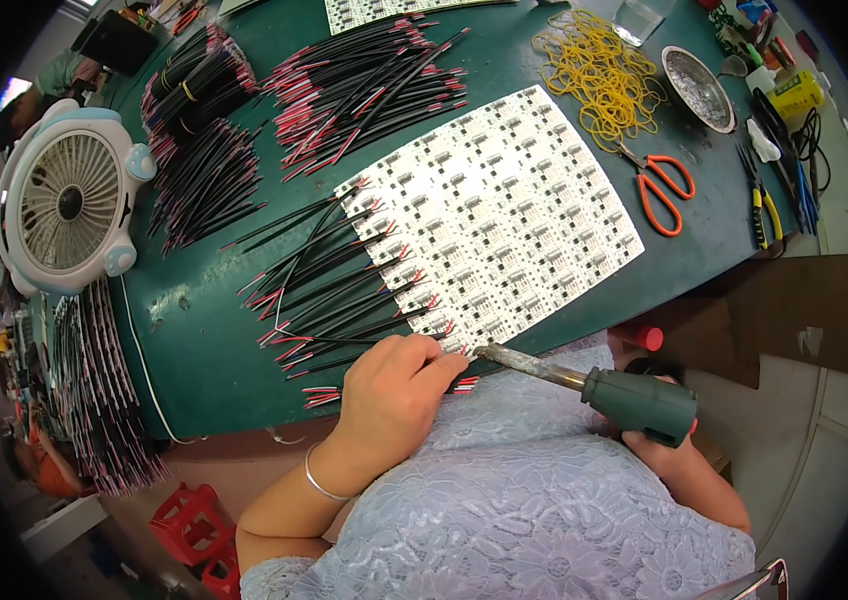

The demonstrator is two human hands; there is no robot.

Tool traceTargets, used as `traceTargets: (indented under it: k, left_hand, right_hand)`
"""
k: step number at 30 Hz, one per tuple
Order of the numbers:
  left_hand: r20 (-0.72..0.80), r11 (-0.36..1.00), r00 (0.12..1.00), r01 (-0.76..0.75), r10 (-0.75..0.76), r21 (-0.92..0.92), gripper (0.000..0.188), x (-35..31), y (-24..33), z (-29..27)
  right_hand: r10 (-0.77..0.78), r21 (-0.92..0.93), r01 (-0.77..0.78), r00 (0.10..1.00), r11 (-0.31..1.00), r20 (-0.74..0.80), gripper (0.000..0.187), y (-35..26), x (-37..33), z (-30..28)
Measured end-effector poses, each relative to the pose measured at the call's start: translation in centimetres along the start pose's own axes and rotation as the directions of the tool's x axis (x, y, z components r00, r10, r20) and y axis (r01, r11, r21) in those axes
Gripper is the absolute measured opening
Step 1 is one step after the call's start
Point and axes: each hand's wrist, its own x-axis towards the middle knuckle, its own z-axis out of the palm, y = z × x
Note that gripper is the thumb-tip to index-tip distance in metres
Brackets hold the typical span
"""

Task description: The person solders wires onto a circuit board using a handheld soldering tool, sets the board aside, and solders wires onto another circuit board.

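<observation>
My left hand (pixel 389 395) is closed in a pinch at the near corner of a white sheet of circuit boards (pixel 504 200). Its fingers close on a thin wire, mostly hidden by the hand. In my right hand (pixel 652 452) is a soldering iron (pixel 639 402) with a dark green handle; its metal tip meets the sheet's corner beside my left fingertips. Several black-sleeved wires (pixel 334 290) with red and white ends fan out from the sheet's left edge. More short wire pieces (pixel 322 397) lie by my left wrist, partly covered.
Wire bundles (pixel 364 90) lie at the back left, near a white-and-blue fan (pixel 69 200). Yellow rubber bands (pixel 599 75), a metal bowl (pixel 699 90), orange-handled scissors (pixel 664 190) and yellow-black pliers (pixel 764 205) lie on the right of the green table (pixel 194 370). Red stools (pixel 189 525) stand below left.
</observation>
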Motion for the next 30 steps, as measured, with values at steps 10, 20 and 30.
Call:
traceTargets:
  k: [10,20,30]
  left_hand:
    - [0.008,0.999,0.999,-0.041,0.041,0.012,0.022,-0.2,0.1,0.1]
    - [0.023,0.999,0.999,-0.029,0.030,-0.044,0.023,0.1,0.2,-0.7]
    - [-0.308,0.459,0.763,-0.016,-0.568,-0.888,0.034,-1.3,-4.5,-9.1]
  right_hand:
    - [-0.176,-0.225,0.190,0.981,0.956,0.080,0.023,-0.5,0.3,-0.4]
    - [0.006,0.572,0.194,0.945,0.797,-0.328,0.062,-1.2,2.9,-0.5]
    - [0.051,0.860,0.212,0.963,0.464,-0.264,0.040,-3.0,17.8,0.3]
